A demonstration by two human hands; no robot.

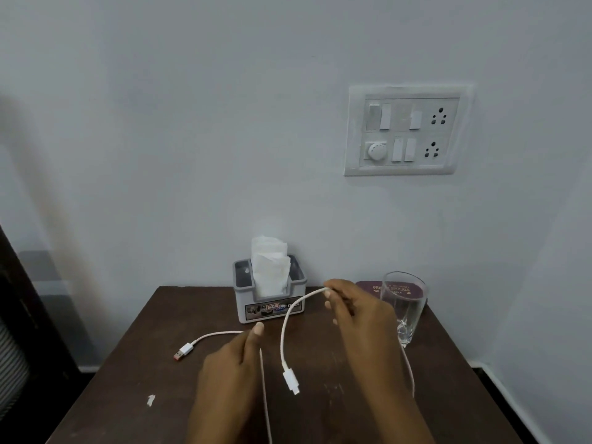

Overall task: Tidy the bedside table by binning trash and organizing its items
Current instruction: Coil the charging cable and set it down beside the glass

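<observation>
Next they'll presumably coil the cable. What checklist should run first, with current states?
1. Left hand pinches cable: ok.
2. Right hand grips cable: ok.
3. USB plug and small plug free: ok.
4. Glass clear of cable loop: not ok, stands right beside it.
5. Paper scrap binned: not ok, lies on table.
6. Cable below frame unsnagged: cannot tell.

Dim, even, cool light leaves the wall (192, 123) grey-blue, darker toward the corners. A broad soft shadow runs down it at 9 o'clock. Everything is slightly soft. The surface (134, 347) edges splay with wide-angle distortion. Faint highlights glint in the glass (404, 310) at 4 o'clock.
</observation>
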